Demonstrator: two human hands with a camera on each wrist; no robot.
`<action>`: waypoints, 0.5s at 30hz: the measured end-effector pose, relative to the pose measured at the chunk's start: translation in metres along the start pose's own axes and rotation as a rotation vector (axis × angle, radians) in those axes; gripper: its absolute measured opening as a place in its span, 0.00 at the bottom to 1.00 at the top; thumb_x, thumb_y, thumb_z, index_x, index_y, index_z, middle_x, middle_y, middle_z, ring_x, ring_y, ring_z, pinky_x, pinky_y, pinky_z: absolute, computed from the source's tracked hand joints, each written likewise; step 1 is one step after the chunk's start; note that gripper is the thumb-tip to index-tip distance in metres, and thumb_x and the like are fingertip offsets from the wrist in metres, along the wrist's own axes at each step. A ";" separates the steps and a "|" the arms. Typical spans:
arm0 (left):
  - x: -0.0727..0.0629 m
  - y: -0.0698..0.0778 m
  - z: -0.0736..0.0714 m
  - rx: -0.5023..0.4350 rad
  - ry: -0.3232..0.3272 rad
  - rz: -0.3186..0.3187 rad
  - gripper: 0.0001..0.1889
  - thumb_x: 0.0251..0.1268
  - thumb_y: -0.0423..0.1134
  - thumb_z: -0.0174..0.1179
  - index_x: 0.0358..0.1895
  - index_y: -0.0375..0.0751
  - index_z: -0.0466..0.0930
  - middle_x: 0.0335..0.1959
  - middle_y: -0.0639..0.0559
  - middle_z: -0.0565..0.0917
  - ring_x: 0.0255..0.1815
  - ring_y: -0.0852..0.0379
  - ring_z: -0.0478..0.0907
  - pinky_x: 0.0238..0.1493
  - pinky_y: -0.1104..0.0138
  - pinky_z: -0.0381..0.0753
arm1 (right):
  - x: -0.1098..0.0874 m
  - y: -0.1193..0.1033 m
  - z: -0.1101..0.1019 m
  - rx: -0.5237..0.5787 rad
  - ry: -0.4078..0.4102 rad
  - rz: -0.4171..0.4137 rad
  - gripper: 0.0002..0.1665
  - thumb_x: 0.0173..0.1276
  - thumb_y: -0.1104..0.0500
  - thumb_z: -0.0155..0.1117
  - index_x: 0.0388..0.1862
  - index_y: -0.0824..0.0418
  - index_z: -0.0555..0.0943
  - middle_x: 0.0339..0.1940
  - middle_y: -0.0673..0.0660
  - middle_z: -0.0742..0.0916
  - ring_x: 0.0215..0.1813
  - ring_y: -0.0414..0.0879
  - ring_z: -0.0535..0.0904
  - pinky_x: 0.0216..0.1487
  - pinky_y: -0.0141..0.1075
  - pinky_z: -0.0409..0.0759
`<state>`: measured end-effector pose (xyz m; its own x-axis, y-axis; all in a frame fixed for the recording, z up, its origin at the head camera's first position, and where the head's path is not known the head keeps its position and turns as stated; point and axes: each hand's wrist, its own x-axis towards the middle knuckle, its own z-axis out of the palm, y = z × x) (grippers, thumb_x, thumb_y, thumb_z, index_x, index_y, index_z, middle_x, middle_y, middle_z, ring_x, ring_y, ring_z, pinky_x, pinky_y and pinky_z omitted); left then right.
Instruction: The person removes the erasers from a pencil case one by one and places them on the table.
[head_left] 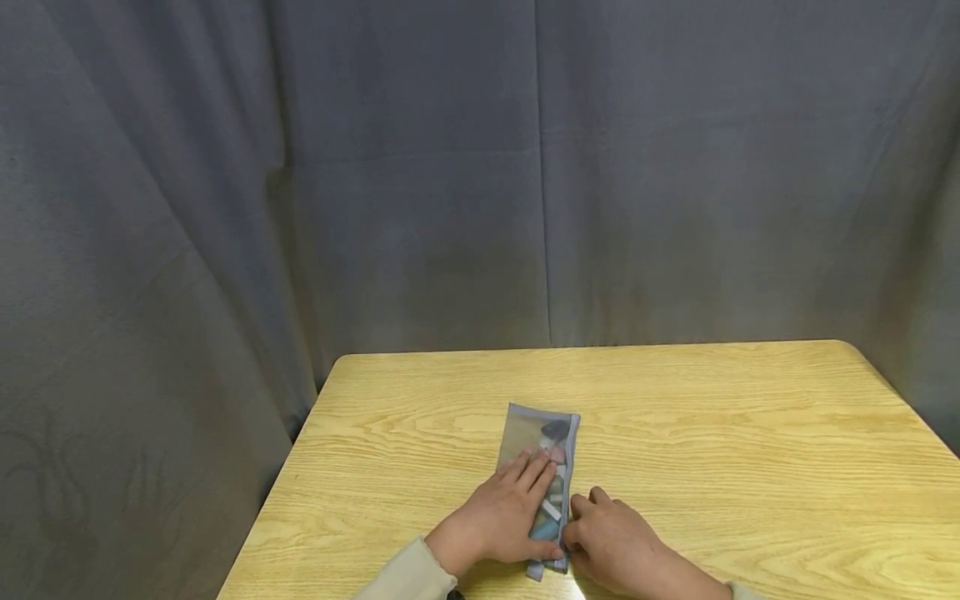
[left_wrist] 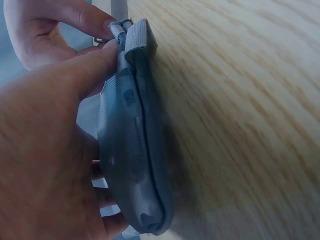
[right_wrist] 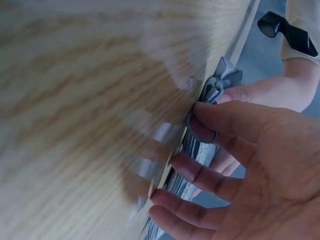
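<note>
A see-through zip pouch (head_left: 521, 435) with grey-blue edging lies on the table, its zipper (head_left: 573, 454) along the right side. Small items show inside: a dark one (head_left: 555, 430), a pink one (head_left: 557, 454) and a blue one (head_left: 545, 529). My left hand (head_left: 504, 515) rests on the pouch with fingers extended, its thumb pressing near the close end. Beside that end, my right hand (head_left: 618, 540) pinches the zipper pull, whose ring (right_wrist: 201, 139) shows between thumb and index finger in the right wrist view. A fabric tab (left_wrist: 136, 40) sticks out at the pouch's end.
The wood-grain table (head_left: 720, 417) extends around the pouch, its far edge against a grey curtain (head_left: 420, 208). Another curtain hangs along the left side. A black strap-like device (right_wrist: 290, 32) sits at the left sleeve.
</note>
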<state>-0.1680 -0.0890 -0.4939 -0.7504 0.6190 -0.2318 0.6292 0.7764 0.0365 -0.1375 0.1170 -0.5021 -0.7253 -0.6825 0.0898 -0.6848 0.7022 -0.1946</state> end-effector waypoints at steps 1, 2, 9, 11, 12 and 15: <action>0.000 0.000 0.000 0.001 0.000 -0.001 0.57 0.62 0.79 0.46 0.83 0.45 0.40 0.85 0.49 0.42 0.84 0.47 0.40 0.78 0.52 0.55 | 0.000 0.000 0.000 0.002 -0.001 0.002 0.04 0.54 0.53 0.79 0.26 0.46 0.89 0.27 0.42 0.71 0.31 0.39 0.62 0.25 0.30 0.64; 0.000 0.000 0.000 0.004 0.000 -0.001 0.57 0.62 0.79 0.46 0.83 0.45 0.40 0.85 0.49 0.42 0.84 0.47 0.40 0.78 0.52 0.55 | 0.000 0.000 0.000 -0.001 -0.004 0.005 0.04 0.54 0.53 0.79 0.26 0.46 0.89 0.27 0.42 0.71 0.31 0.39 0.62 0.25 0.30 0.64; 0.000 0.001 -0.002 0.031 0.005 -0.006 0.57 0.62 0.79 0.47 0.83 0.45 0.41 0.85 0.49 0.43 0.84 0.48 0.41 0.78 0.53 0.56 | 0.002 -0.001 -0.002 -0.016 -0.009 0.028 0.02 0.55 0.54 0.77 0.28 0.46 0.91 0.27 0.44 0.72 0.30 0.40 0.62 0.24 0.31 0.64; 0.000 0.002 -0.003 0.027 0.003 -0.009 0.57 0.62 0.78 0.48 0.83 0.45 0.42 0.85 0.49 0.43 0.84 0.48 0.41 0.78 0.53 0.56 | 0.003 0.000 -0.003 -0.006 -0.007 0.029 0.02 0.56 0.55 0.77 0.28 0.46 0.91 0.27 0.44 0.73 0.30 0.40 0.63 0.24 0.30 0.65; 0.000 0.002 -0.003 0.024 0.000 -0.010 0.57 0.62 0.78 0.48 0.83 0.45 0.42 0.85 0.49 0.43 0.84 0.48 0.41 0.78 0.53 0.56 | 0.003 0.000 -0.003 -0.003 -0.005 0.031 0.02 0.56 0.56 0.76 0.28 0.47 0.91 0.28 0.44 0.73 0.30 0.40 0.63 0.24 0.30 0.65; -0.001 0.002 -0.003 0.022 -0.006 -0.012 0.57 0.61 0.78 0.48 0.83 0.45 0.42 0.85 0.49 0.43 0.84 0.48 0.41 0.78 0.53 0.56 | 0.003 0.001 -0.004 -0.002 0.003 0.037 0.03 0.55 0.57 0.76 0.28 0.47 0.91 0.28 0.45 0.76 0.30 0.40 0.66 0.24 0.31 0.67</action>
<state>-0.1667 -0.0871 -0.4906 -0.7565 0.6091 -0.2380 0.6246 0.7808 0.0128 -0.1411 0.1162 -0.4985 -0.7501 -0.6557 0.0860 -0.6580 0.7271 -0.1959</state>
